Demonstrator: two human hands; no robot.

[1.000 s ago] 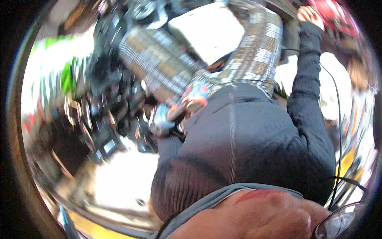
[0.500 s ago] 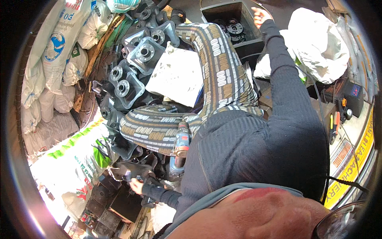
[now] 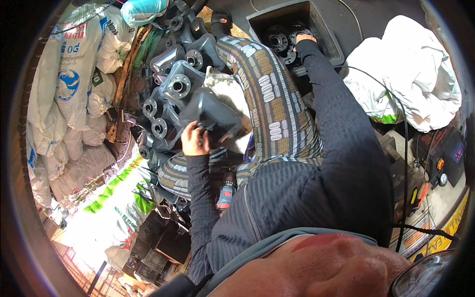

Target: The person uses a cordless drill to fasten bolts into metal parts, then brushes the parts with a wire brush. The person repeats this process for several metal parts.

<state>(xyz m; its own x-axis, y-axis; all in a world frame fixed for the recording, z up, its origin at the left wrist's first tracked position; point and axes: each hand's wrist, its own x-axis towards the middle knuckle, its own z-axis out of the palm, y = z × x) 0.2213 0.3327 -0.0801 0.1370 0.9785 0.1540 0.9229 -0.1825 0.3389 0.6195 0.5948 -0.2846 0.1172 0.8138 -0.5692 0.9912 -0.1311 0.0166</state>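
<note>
My left hand (image 3: 196, 140) is closed on the near edge of a dark grey plastic housing (image 3: 210, 113). The housing is tilted above a white cloth pad (image 3: 230, 84) between my legs. My right hand (image 3: 304, 38) reaches into a grey bin (image 3: 336, 55) at the far right. It touches round black flanges (image 3: 278, 41) with holes around their rims. Its fingers are mostly hidden, so their grip does not show. Left of the pad lie several similar housings (image 3: 179, 85) with flanges fitted on them.
A cordless drill (image 3: 226, 193) lies by my lap. White sacks (image 3: 69, 89) line the left side, and another white bag (image 3: 410, 69) stands at the right. A black cable (image 3: 404, 148) hangs along my right side. Dark metal blocks (image 3: 153, 260) sit at the lower left.
My left hand has come up from the lower left and now holds a housing over the pad. My right hand has moved from above the bin's rim down into the bin.
</note>
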